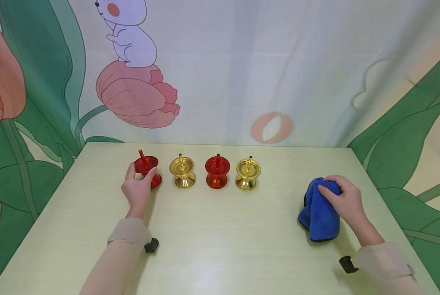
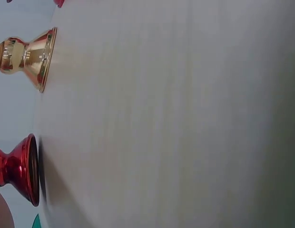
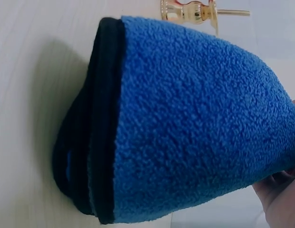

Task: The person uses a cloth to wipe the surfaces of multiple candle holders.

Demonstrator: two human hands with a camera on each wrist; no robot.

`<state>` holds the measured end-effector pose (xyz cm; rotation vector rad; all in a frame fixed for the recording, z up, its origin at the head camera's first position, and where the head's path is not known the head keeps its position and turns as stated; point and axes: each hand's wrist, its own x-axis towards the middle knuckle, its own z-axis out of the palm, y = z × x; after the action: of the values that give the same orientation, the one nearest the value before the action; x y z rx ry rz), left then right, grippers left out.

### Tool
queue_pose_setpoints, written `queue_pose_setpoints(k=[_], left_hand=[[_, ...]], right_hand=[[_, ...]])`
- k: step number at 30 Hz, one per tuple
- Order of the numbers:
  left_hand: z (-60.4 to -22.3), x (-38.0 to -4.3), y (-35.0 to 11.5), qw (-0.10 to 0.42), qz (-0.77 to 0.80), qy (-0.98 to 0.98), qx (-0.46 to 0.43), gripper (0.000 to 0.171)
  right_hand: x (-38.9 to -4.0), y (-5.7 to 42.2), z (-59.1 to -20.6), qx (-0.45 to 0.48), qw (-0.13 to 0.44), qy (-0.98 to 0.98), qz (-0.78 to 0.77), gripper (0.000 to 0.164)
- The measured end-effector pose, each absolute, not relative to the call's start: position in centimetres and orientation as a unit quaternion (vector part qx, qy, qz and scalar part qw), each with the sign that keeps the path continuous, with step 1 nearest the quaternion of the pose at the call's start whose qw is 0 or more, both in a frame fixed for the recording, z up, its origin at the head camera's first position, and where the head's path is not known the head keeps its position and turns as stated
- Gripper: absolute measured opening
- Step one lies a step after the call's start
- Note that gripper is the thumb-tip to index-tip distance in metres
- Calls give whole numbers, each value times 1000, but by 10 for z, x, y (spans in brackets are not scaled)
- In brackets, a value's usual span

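Note:
My left hand (image 1: 137, 192) grips a shiny red oil lamp (image 1: 155, 180), thumb and fingers around its dish. This stemmed lamp has a thin upright tube in its dish and leans slightly. In the left wrist view its round foot (image 2: 28, 171) shows a shadow beside it on the tabletop. At the right, my right hand (image 1: 347, 200) pinches the top of a folded blue cloth (image 1: 321, 213) with dark edging. The cloth hangs down from the fingers, its lower edge close over the table, and fills most of the right wrist view.
To the right of the held lamp, a gold lamp (image 1: 184, 180), a second red lamp (image 1: 216, 180) and another gold lamp (image 1: 246, 182) stand in a row on the pale wooden table (image 1: 220, 229). A printed curtain (image 1: 212, 73) hangs behind the table's far edge.

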<state>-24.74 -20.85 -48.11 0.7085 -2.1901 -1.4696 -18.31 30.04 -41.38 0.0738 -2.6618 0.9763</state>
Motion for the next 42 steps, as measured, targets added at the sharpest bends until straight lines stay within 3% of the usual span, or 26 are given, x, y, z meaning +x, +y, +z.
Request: queue_pose_setpoints(k=[9,16,22,26,31,42], left_hand=[[-484,-246,-208,175,-503,-812,239,80],[-480,-240,-212,141,-502,-822,230,83],[-476,-233,-218,153,-506,-824,204,78],[-475,-228,-224,155,-510,-822,200,76],[-478,-222,-231,156,-514,-818,203,75],[-480,-215,-237,164,-525,-810,203,74]], right_hand=[[-181,306,-412,52,242,-923,295,21],[-177,313,-406,21,259,-903,341,19],[-171,329,-392,-34,268,-882,386,23],[-166,344,-383,-43,238,-883,402,27],[-161,361,-372,-26,160,-896,414,28],[-170,372,-361,-57,48,-985,154,45]])
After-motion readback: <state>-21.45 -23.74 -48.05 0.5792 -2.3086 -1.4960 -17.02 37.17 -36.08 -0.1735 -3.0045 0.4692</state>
